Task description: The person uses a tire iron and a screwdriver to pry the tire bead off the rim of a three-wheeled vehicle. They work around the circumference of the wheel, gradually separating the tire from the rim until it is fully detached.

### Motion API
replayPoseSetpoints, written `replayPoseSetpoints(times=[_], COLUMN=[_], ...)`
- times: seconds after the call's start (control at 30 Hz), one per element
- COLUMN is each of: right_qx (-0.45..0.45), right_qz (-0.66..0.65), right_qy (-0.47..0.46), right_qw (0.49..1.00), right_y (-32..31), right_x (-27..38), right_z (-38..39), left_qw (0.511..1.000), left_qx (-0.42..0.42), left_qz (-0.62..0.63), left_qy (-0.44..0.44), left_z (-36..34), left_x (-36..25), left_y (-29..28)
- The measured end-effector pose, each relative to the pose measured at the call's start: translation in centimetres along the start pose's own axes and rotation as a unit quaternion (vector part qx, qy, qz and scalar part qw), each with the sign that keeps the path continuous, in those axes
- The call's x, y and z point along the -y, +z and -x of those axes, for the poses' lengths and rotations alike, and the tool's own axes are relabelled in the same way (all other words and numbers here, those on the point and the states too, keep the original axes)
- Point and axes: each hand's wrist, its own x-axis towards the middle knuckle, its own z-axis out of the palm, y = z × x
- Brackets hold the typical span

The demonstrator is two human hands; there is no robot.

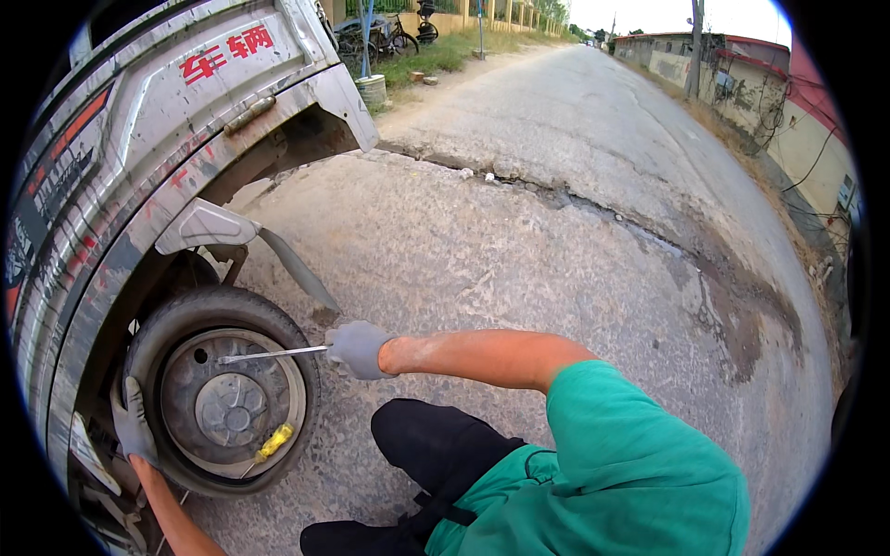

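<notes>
Under the vehicle's side, a black tyre (301,347) surrounds a dusty metal wheel (185,403) with a round hub plate. My right hand (360,350), in a grey glove, is closed round the near end of a slim metal tyre lever (283,353). Its flattened tip lies over the upper part of the wheel, by a round hole. A screwdriver (275,442) with a yellow handle rests at the wheel's lower right rim, its shaft reaching the tyre. My left hand (133,422), also gloved, lies along the tyre's left side with its fingers stretched out.
The dirty silver vehicle body (158,120) rises on the left, its wheel arch close over my left arm. A bent grey flap (297,269) juts out above the tyre. A crack (556,195) crosses the concrete road. Bicycles (394,39) stand far off.
</notes>
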Motion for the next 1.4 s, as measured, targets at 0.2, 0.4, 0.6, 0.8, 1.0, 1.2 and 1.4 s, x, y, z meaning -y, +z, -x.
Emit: replayPoseSetpoints(times=[0.2,0.4,0.6,0.8,1.0,1.2,1.4], right_qx=[-0.001,0.072,0.117,0.12,0.112,0.176,0.294], right_qz=[-0.206,-0.384,-0.526,-0.541,-0.516,-0.485,-0.465], right_qy=[0.104,0.203,0.316,0.277,0.26,0.264,0.256], right_qw=[0.973,0.898,0.781,0.785,0.809,0.815,0.794], right_y=[2.5,-0.5,-6.8,-11.4,-14.0,-17.8,-20.2], right_x=[0.8,3.6,3.9,3.3,1.4,-0.5,-6.0], right_z=[11.2,14.0,13.4,9.1,4.4,-0.6,-8.8], left_qw=[1.0,0.998,0.988,0.98,0.981,0.982,0.982], left_qx=[-0.016,-0.044,-0.042,0.024,0.045,0.041,0.047], left_qz=[0.009,0.021,-0.149,-0.186,-0.186,-0.184,-0.183], left_qy=[-0.025,-0.043,0.019,0.071,-0.015,-0.013,0.007], left_z=[0.9,1.4,1.7,-1.2,-1.7,-2.0,-2.2], left_x=[-0.3,1.1,-4.6,-11.5,-8.8,-8.8,-8.0], left_y=[0.8,-0.2,-1.5,1.8,1.8,1.8,1.5])
